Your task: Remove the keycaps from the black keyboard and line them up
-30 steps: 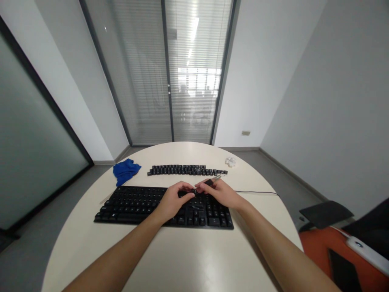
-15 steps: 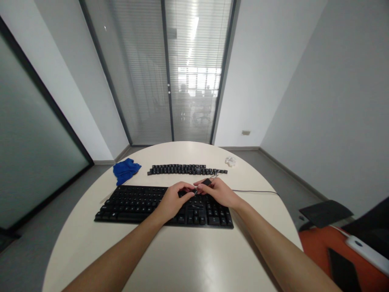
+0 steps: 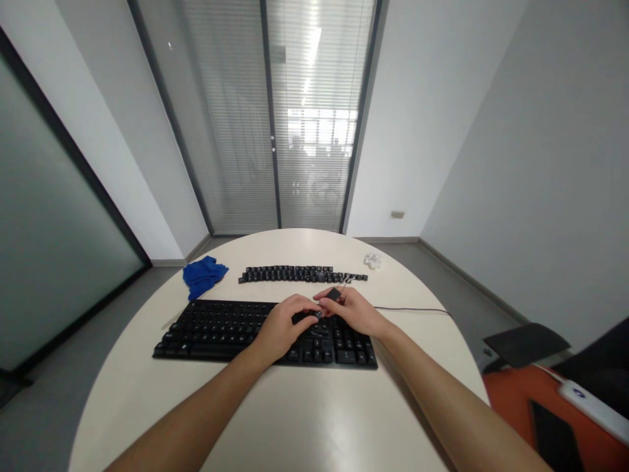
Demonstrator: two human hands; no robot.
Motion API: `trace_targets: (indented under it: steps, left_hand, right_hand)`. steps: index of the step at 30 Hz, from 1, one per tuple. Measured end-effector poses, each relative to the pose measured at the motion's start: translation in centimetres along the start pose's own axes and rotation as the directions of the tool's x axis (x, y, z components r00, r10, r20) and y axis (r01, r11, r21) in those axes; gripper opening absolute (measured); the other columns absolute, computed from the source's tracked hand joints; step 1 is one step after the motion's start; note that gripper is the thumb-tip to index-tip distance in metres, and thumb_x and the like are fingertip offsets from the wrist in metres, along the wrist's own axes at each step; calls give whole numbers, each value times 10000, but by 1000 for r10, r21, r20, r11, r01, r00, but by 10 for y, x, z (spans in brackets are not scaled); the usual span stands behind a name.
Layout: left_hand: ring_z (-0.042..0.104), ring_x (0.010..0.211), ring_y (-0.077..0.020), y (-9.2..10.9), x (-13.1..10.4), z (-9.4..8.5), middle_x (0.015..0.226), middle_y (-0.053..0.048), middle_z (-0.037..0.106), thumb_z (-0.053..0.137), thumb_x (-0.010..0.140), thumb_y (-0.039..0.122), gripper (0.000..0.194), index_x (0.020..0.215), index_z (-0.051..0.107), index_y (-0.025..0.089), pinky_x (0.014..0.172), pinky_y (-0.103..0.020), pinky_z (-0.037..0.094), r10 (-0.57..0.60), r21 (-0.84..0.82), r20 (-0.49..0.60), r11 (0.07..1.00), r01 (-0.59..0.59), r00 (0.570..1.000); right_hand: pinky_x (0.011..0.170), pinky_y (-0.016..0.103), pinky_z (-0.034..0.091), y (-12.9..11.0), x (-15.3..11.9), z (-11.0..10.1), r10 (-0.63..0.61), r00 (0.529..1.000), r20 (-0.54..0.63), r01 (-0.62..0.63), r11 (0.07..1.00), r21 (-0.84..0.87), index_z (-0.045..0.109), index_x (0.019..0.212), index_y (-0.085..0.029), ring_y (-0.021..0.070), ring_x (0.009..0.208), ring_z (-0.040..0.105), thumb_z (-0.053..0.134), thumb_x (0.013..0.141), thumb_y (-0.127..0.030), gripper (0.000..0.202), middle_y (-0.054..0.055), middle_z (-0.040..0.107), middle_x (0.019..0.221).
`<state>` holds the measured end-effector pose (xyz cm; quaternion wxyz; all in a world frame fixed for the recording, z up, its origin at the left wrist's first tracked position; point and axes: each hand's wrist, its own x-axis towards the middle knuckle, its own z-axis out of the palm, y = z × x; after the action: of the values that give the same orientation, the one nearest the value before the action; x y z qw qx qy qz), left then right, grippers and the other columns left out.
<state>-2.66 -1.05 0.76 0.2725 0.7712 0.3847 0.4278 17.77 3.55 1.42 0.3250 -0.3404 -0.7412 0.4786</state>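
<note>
Over the right half of a black keyboard (image 3: 216, 330), my left hand (image 3: 282, 328) pinches a small black keycap (image 3: 318, 314) between thumb and fingertips. Close beside it, my right hand (image 3: 351, 310) is closed on a keycap puller (image 3: 335, 294), a black handle with thin wire prongs pointing away from me. The fingertips of both hands nearly meet. My hands cover part of the upper right keys.
Loose keycaps (image 3: 285, 274) lie in rows behind the keyboard. A blue cloth (image 3: 202, 275) is at the left and a crumpled whitish piece (image 3: 373, 261) at the back right. The keyboard cable (image 3: 413, 309) runs off the round table (image 3: 314, 419) to the right.
My left hand has shifted slightly to the right and down with the keycap. The puller has turned a little in my right hand, its wires now pointing more upward.
</note>
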Motion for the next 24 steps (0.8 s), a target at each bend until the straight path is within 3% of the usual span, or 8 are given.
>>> trace_targets:
  steps: [7, 15, 24]
  left_hand:
    - [608, 985, -205, 0, -3, 2, 995, -48, 673, 646, 854, 231, 86, 935, 668, 209, 927, -345, 463, 26, 44, 41, 999, -28, 999]
    - [619, 834, -177, -4, 0, 2, 879, -23, 679, 701, 787, 190, 128, 910, 665, 178, 829, -319, 482, -143, -71, -78, 988, 138, 987]
    - [625, 792, -165, -12, 0, 4, 830, -11, 671, 743, 757, 250, 180, 885, 647, 170, 796, -302, 484, -203, -168, -113, 969, 183, 973]
  right_hand:
    - [719, 299, 541, 2, 1, 1, 15, 1000, 7, -15, 1000, 27, 678, 1058, -134, 163, 717, 656, 595, 878, -507, 422, 52, 717, 810]
    - [711, 285, 512, -3, -3, -5, -61, 995, -80, 51, 990, -131, 686, 959, -156, 171, 723, 645, 577, 901, -483, 350, 44, 688, 784]
    - [615, 236, 446, -12, -7, -3, -100, 993, 66, 114, 957, -267, 721, 1119, -183, 145, 652, 600, 624, 877, -434, 362, 18, 700, 756]
